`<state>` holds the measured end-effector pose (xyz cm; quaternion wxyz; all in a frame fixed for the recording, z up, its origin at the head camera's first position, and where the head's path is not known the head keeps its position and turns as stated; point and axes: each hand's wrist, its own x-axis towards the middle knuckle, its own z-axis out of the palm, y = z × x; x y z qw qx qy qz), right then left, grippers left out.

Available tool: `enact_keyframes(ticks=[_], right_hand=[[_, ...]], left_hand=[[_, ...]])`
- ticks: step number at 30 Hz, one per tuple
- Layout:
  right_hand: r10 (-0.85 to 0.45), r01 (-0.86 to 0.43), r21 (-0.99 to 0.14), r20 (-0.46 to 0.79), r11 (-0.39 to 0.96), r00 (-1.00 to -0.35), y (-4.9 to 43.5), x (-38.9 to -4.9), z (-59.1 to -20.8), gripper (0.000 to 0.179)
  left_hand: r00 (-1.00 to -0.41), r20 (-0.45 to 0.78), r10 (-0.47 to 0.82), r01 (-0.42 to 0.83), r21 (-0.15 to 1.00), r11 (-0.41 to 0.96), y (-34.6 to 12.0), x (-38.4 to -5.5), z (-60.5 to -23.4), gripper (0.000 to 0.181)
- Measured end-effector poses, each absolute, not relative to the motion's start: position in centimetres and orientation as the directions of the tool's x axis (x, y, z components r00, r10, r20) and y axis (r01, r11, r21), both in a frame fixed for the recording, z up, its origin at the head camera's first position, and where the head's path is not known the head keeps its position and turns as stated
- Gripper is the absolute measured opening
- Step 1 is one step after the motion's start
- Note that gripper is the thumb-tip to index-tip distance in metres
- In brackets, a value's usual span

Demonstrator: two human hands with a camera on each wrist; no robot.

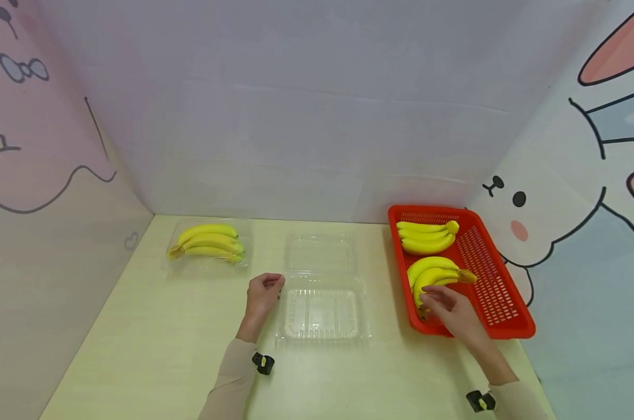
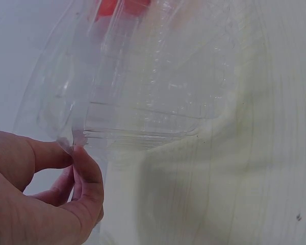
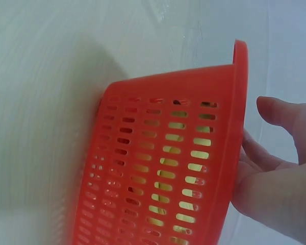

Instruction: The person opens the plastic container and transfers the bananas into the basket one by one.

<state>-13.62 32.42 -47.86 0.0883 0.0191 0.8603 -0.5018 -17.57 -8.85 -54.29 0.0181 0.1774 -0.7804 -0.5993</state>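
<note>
My left hand [image 1: 262, 297] pinches the left edge of an open clear plastic clamshell box [image 1: 322, 312], close to its hinge; the left wrist view shows thumb and finger [image 2: 87, 176] on the rim of the clear plastic [image 2: 158, 76]. Over the front of the red basket [image 1: 400, 286], my right hand [image 1: 453, 312] hovers at the nearer banana bunch [image 1: 432, 269], thumb and fingers spread. Seen from the right wrist, the basket's slotted wall [image 3: 163, 153] hides most of the bananas, so contact with the right hand [image 3: 283, 153] cannot be told.
A second banana bunch [image 1: 427, 238] lies at the back of the basket. At the back left stands another clear box [image 1: 243, 230] with a banana bunch [image 1: 209, 240] inside. White walls with cartoon drawings [image 1: 537, 216] enclose the table [image 1: 191, 350] at the back and sides.
</note>
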Motion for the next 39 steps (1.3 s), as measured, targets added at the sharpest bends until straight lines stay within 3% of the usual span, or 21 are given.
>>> enact_keyframes(ticks=[11,22,39], right_hand=[[-0.098,0.069,-0.869,-0.134,0.49,-0.986,31.4,-13.1,-47.5,0.045],[-0.132,0.083,-0.797,-0.2,0.599,-0.971,30.8,-13.5,-47.3,0.054],[-0.114,0.129,-0.805,-0.237,0.579,-0.965,30.7,-13.7,-47.8,0.06]], left_hand=[[-0.932,-0.195,-0.306,-0.268,0.939,0.217,-8.8,-17.6,-54.3,0.017],[-0.93,-0.202,-0.308,-0.275,0.937,0.215,-8.7,-17.5,-54.0,0.018],[-0.926,-0.208,-0.317,-0.28,0.938,0.202,-8.0,-18.0,-54.2,0.017]])
